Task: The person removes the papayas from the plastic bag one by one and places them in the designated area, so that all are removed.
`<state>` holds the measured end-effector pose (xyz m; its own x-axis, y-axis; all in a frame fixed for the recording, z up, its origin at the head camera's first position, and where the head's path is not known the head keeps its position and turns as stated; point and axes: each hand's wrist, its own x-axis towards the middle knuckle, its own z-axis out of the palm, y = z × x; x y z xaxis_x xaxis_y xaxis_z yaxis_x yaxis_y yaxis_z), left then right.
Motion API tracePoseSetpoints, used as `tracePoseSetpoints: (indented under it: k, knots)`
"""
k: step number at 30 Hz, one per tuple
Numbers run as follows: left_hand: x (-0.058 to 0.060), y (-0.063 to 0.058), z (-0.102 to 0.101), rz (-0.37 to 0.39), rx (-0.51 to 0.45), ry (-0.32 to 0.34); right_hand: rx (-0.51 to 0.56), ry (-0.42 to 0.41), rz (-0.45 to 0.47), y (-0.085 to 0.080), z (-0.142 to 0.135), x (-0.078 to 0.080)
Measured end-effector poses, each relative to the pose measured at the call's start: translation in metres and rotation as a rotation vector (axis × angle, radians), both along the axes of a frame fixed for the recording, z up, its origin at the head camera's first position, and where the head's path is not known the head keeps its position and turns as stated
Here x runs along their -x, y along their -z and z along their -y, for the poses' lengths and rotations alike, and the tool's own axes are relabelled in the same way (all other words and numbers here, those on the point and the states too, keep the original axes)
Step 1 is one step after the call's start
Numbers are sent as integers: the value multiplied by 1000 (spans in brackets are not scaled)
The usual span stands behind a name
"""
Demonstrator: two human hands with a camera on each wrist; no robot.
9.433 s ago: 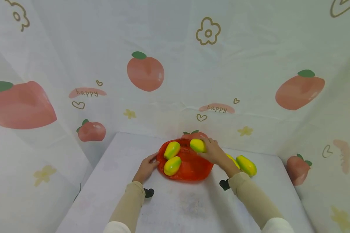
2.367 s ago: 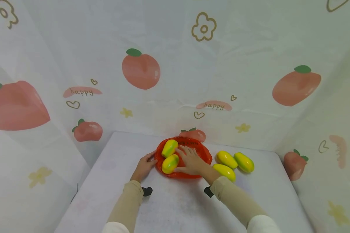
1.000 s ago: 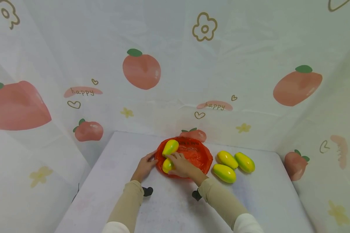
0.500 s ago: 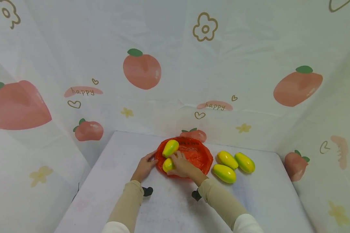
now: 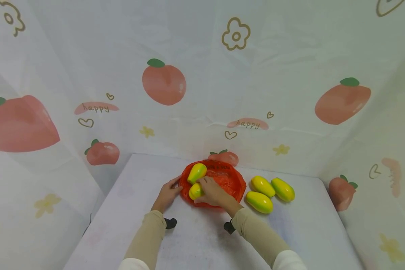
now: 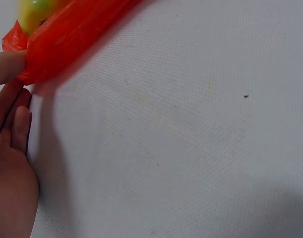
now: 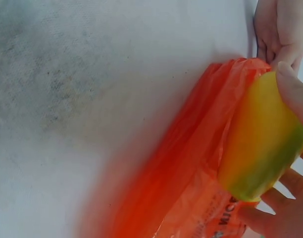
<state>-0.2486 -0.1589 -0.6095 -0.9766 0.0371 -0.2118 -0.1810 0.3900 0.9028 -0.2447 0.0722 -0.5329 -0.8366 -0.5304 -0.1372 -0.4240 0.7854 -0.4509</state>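
Observation:
A red plastic bag (image 5: 228,184) lies spread like a shallow bowl on the table, its rim rolled. My left hand (image 5: 166,195) pinches the bag's left rim; the left wrist view has the thumb over the red plastic (image 6: 79,42) and the fingers beneath. Inside the bag, at the left, are two yellow-green papayas. My right hand (image 5: 215,193) grips the front papaya (image 5: 195,191), partly covering it. In the right wrist view, thumb and fingers curve round this papaya (image 7: 264,141). Just behind it the other papaya (image 5: 197,173) rests untouched.
To the right of the bag, three more papayas lie close together on the white table (image 5: 121,228): one in front (image 5: 259,202), one behind (image 5: 262,186) and one farther right (image 5: 283,189). A white printed cloth (image 5: 202,112) hangs behind and along both sides.
Earlier my right hand held a papaya over the bag's back; that papaya now lies among those at right. The hand then moved left onto the front papaya. My left hand stayed at the rim.

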Motion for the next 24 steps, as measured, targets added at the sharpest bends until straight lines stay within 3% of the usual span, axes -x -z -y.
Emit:
tracePoseSetpoints:
  k: [13, 24]
  knots:
    - [-1, 2, 0, 13, -6, -2, 82, 50, -19, -7, -10, -3]
    - [2, 4, 1, 18, -40, 0, 24, 72, -195, -18, -17, -10]
